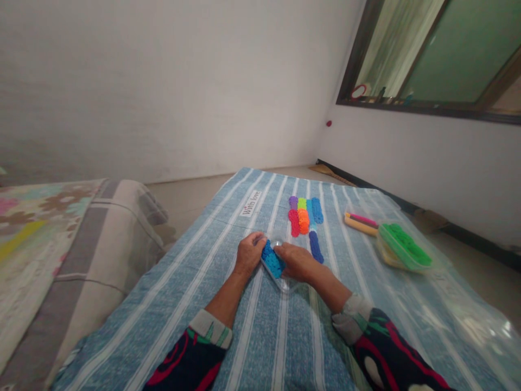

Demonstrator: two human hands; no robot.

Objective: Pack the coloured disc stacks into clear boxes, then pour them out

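A clear plastic box [286, 288] lies at the middle of the table with bright blue, scalloped pieces [272, 260] packed in it. My left hand [250, 253] is closed on the box's left rim. Over its right side, my right hand [299, 262] has curled fingers against the blue pieces; its fingertips are partly hidden. Just beyond the hands, similar small pieces lie in rows by colour: purple [293, 202], red [293, 222], lime [302, 203], orange [303, 221], lighter blue [317, 210] and dark blue [315, 247].
Toward the right stands a clear box with green pieces [407, 247], beside pink and yellow-orange strips [361, 224]. Crumpled clear plastic [484, 320] lies near the right edge. A striped blue cloth [195, 271] covers the table; a draped surface [106, 239] is at left.
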